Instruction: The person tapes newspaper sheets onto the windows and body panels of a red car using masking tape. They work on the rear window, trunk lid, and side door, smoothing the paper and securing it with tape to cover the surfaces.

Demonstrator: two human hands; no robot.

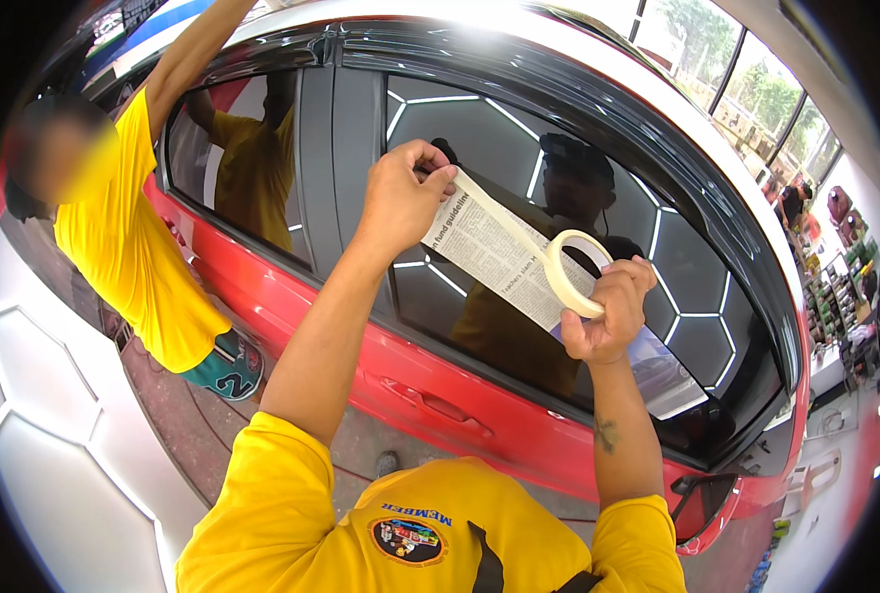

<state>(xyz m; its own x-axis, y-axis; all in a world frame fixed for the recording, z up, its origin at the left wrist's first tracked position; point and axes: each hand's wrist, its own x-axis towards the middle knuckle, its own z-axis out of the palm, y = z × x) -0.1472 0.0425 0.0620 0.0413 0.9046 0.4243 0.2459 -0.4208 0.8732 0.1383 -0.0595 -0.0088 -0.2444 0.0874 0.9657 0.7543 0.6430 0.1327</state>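
A strip of newspaper slants in front of the dark car window, its upper edge lined with pale masking tape. My left hand pinches the upper left end of the taped strip between thumb and fingers. Around the roll of masking tape my right hand is closed, the ring standing on its side. Tape runs from the roll along the paper toward my left hand. Past my right wrist the paper's lower end shows, partly behind my forearm.
The red car door with its handle lies below the window. A side mirror juts out at the lower right. On the left a co-worker in a yellow shirt stands close, one arm raised to the car. Stocked shelves line the far right.
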